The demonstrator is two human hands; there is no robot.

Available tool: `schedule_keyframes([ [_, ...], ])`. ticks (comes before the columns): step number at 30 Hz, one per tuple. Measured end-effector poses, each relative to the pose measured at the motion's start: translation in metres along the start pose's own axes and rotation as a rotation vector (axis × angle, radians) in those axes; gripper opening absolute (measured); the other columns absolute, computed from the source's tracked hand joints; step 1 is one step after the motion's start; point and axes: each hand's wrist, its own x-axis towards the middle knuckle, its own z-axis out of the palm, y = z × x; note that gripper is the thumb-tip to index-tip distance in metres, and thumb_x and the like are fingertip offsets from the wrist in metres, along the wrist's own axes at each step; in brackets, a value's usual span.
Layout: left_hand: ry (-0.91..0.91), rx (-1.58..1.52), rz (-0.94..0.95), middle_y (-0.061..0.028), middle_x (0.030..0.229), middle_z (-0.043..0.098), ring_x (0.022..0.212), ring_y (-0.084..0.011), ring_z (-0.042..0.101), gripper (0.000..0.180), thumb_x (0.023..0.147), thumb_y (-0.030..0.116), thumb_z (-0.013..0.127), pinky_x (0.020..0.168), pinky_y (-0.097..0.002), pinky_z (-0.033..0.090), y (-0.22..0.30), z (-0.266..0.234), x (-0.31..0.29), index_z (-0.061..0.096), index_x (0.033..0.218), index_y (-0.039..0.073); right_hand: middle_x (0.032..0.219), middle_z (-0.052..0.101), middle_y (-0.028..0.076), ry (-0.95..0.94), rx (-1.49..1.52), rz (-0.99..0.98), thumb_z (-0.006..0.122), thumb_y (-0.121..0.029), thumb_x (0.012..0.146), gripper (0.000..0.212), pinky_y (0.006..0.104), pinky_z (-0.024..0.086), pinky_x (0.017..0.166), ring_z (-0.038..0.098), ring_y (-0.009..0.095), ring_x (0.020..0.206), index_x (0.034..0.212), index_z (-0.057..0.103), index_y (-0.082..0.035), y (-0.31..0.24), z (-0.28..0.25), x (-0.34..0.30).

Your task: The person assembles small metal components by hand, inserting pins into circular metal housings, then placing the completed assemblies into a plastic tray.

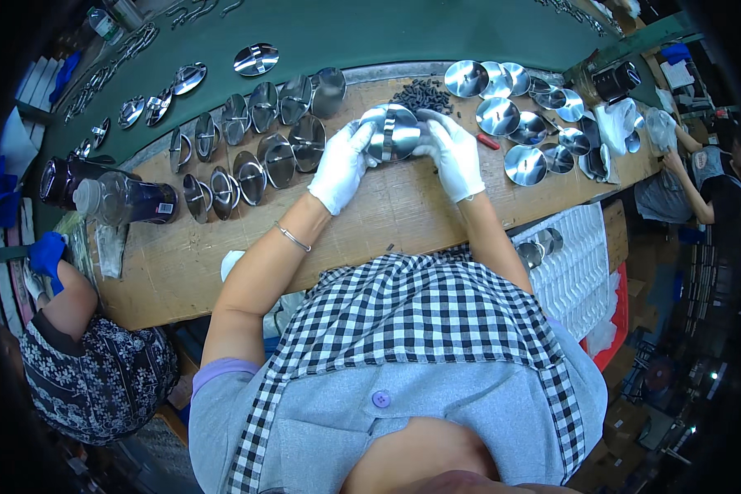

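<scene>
Between my gloved hands I hold a shiny round metal disc (pixel 403 143) with a raised strip across its middle. My left hand (pixel 343 169), in a white glove, grips its left edge with thumb and fingers. At the right edge, my right hand (pixel 455 158), also gloved in white, has its fingers closed against the disc; their tips are partly hidden. Just beyond lies a heap of small black pieces (pixel 422 95). Several discs with strip handles (pixel 251 176) stand in rows on the left, and flat polished discs (pixel 524 165) lie on the right.
A wooden worktable (pixel 337 247) carries everything, with a small red object (pixel 487 142) right of my hand. A plastic bottle (pixel 123 200) stands at the left end. Behind is a green surface (pixel 362 33) with more metal parts. Other people work at both sides. A white ribbed tray (pixel 580 255) sits lower right.
</scene>
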Motion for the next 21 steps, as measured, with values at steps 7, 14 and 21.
schedule_keyframes([
  [7,-0.002,0.093,-0.004,-0.0041,0.109,0.061,0.092,-0.0114,0.058,0.033,0.099,0.028,0.047,0.075,-0.0274,0.048,0.000,-0.002,-0.002,0.052,0.121,0.004,0.097,0.065,0.008,-0.154,-0.175,0.082,0.061,-0.021,0.090,0.034,0.0223,0.048,0.062,0.059,0.010,0.068,0.113,0.059,0.003,0.001,0.010,-0.005],
  [14,-0.002,0.010,-0.039,-0.0051,0.111,0.062,0.095,-0.0129,0.060,0.033,0.100,0.028,0.046,0.072,-0.0268,0.049,0.004,0.006,-0.005,0.053,0.120,0.004,0.088,0.063,0.009,-0.106,0.075,0.133,0.054,-0.022,0.093,0.032,0.0249,0.049,0.061,0.060,0.014,0.066,0.111,0.060,0.005,0.008,0.004,0.001],
  [21,0.046,0.094,-0.044,-0.0056,0.111,0.062,0.096,-0.0138,0.061,0.032,0.099,0.028,0.048,0.076,-0.0285,0.049,0.000,-0.001,-0.003,0.054,0.119,0.003,0.084,0.065,0.013,0.070,-0.306,0.000,0.054,-0.017,0.093,0.030,0.0230,0.047,0.051,0.062,0.014,0.062,0.112,0.059,0.007,-0.004,-0.006,-0.011],
])
